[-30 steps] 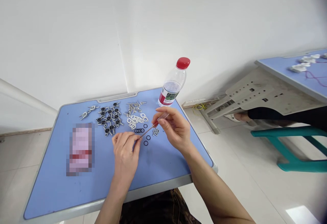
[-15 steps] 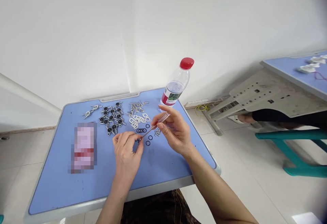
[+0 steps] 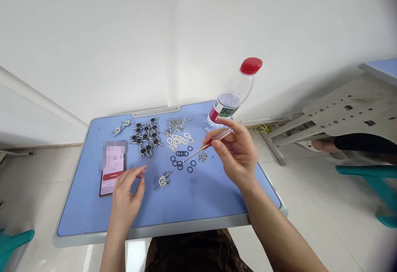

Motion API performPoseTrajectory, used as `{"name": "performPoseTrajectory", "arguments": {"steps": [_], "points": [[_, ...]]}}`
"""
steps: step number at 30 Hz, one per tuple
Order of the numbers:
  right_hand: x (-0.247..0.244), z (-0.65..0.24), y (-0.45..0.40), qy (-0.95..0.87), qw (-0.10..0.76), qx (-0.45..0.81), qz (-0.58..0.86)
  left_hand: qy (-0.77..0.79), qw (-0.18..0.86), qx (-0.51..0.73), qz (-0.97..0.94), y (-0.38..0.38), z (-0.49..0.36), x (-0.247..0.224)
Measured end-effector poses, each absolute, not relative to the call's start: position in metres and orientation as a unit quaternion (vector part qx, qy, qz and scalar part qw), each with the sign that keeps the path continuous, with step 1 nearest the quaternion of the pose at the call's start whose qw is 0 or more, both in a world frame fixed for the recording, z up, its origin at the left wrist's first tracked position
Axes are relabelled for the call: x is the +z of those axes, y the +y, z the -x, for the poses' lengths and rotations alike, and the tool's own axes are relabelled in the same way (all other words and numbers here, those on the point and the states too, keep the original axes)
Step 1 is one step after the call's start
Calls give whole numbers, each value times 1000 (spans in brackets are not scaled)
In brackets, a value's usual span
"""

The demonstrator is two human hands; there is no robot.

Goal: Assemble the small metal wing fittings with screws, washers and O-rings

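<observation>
My right hand (image 3: 237, 154) grips a small screwdriver (image 3: 198, 152) by its clear and red handle. Its thin shaft points down and left, and a tiny bright bit shows at the tip, too small to name. Below the tip lie loose black O-rings (image 3: 182, 153). My left hand (image 3: 127, 191) is held with thumb and fingers apart, holding nothing, close to a phone (image 3: 113, 176). Between the hands one small metal assembly with a light flange plate (image 3: 163, 181) lies on the blue table (image 3: 186, 201).
Several metal fittings with black discs (image 3: 145, 137) cluster at the back, left of thin flange gaskets (image 3: 178, 141) and metal levers (image 3: 176, 124). Small screws or balls (image 3: 203, 157) form a pile. A water bottle (image 3: 232, 94) stands at the back right. Two assembled fittings (image 3: 121, 127) lie back left.
My left hand has moved left and come away from the screwdriver's tip. The metal assembly now lies in view on the table. My right hand still holds the screwdriver; the view has shifted.
</observation>
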State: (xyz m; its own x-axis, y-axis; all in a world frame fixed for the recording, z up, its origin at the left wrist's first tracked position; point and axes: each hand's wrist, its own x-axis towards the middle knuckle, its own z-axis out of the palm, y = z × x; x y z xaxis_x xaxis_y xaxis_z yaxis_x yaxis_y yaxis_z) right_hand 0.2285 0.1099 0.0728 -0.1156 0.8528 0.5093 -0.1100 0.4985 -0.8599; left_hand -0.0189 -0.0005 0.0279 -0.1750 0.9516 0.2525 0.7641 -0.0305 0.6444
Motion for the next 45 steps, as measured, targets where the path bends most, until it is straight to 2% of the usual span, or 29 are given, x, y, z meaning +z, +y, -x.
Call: {"name": "performPoseTrajectory", "arguments": {"steps": [5,10,19,25,30,45], "points": [[73,-227,109,-633,595,386,310,675,161,320,-645,-22,3,12],[72,-226,110,-636,588,381,324,668,207,319,-639,-33,-16,15],[71,-228,112,-651,590,352,321,656,157,235,-700,-8,-5,22],[70,-228,113,-656,593,355,304,569,182,201,-776,9,-5,28],[69,-228,112,-660,585,352,312,565,197,219,-771,10,-8,27],[66,-227,105,-680,565,356,303,578,100,246,-772,-5,-16,15]]}}
